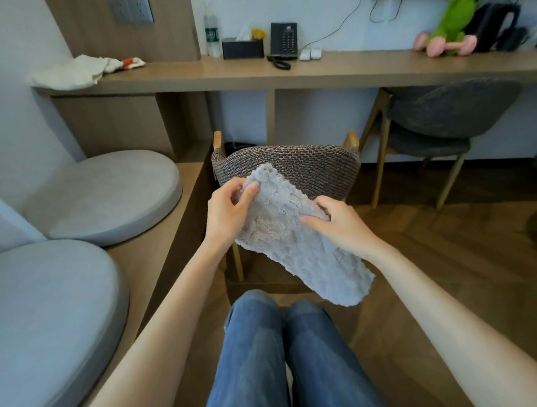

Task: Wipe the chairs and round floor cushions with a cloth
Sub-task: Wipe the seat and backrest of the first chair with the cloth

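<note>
Wooden floor [452, 255] runs under a long desk [284, 71]. 2 round cushions, one near [48, 327] and one far [109, 194], sit on a low ledge at the left. 1 woven chair [306, 166] stands just in front, and 1 gray chair [444, 120] is tucked under the desk. Both hands hold the fluffy cloth [294, 233] up above the woven chair. The left hand [230, 212] pinches its top corner and the right hand [344, 227] grips its side edge. The long end hangs loose, so it might drag on the dirty floor.

A black telephone [284, 40], a water bottle [211, 33] and a green frog plush [456, 15] are sitting on the wooden desk [190, 73].
</note>
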{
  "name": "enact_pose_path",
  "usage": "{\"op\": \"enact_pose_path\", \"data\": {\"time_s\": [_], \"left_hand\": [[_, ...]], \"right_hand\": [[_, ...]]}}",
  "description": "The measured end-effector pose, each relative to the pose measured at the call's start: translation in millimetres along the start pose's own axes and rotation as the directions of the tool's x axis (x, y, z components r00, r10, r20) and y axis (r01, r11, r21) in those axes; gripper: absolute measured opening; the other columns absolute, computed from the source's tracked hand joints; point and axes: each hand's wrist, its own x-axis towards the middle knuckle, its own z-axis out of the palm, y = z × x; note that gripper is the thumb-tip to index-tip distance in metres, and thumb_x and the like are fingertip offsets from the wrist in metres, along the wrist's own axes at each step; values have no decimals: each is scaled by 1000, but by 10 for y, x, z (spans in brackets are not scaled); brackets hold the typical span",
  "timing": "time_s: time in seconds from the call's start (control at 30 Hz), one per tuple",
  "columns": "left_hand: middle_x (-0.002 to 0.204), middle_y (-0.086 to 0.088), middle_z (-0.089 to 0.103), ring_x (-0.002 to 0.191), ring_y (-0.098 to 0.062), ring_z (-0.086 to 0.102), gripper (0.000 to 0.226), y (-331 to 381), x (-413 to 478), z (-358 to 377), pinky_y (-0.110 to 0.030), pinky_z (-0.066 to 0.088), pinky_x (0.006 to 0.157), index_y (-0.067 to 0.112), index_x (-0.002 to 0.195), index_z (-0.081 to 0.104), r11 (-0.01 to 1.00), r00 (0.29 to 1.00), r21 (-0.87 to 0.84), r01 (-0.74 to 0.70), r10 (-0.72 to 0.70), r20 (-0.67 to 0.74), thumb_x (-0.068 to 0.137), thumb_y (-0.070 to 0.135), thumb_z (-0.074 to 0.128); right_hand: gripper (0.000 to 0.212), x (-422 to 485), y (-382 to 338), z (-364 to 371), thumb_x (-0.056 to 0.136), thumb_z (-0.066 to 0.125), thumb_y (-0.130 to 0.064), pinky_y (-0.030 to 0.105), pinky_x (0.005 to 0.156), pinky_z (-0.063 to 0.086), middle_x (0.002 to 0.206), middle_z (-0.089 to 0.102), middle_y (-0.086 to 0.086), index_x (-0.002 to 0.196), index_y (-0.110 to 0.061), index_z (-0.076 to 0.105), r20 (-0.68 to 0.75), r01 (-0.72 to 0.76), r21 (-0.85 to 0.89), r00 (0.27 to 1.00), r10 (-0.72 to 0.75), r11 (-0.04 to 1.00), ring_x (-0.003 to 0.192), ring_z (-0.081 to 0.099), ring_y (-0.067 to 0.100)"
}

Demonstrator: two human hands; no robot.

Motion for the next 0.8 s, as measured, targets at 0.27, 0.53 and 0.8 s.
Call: {"op": "enact_pose_path", "data": {"time_s": [0.27,0.53,0.8], "left_hand": [[81,11,56,72,2,51,8,68,-326,29,-6,38,62,17,94,57,999,995,-3,-37,36,-94,98,23,52],[89,-1,66,79,-12,59,12,-14,-558,364,-27,46,68,11,98,64,985,969,71,-158,141,203,96,19,56],[134,1,58,108,-15,60,34,-37,-588,1046,-32,49,88,14,128,59,926,884,279,-253,104,456,96,26,55]], "right_hand": [[30,-214,133,-51,95,49,-46,41,61,39,88,62,12,95,-15,49,34,-216,-230,973,230,949,80,61,31],[37,-373,281,3,102,36,-24,43,92,45,137,52,16,133,-9,49,266,-452,848,815,514,277,123,52,35],[43,-479,493,-50,98,31,-36,37,85,52,124,65,10,125,-15,58,228,-230,973,911,345,-37,108,65,25]]}}
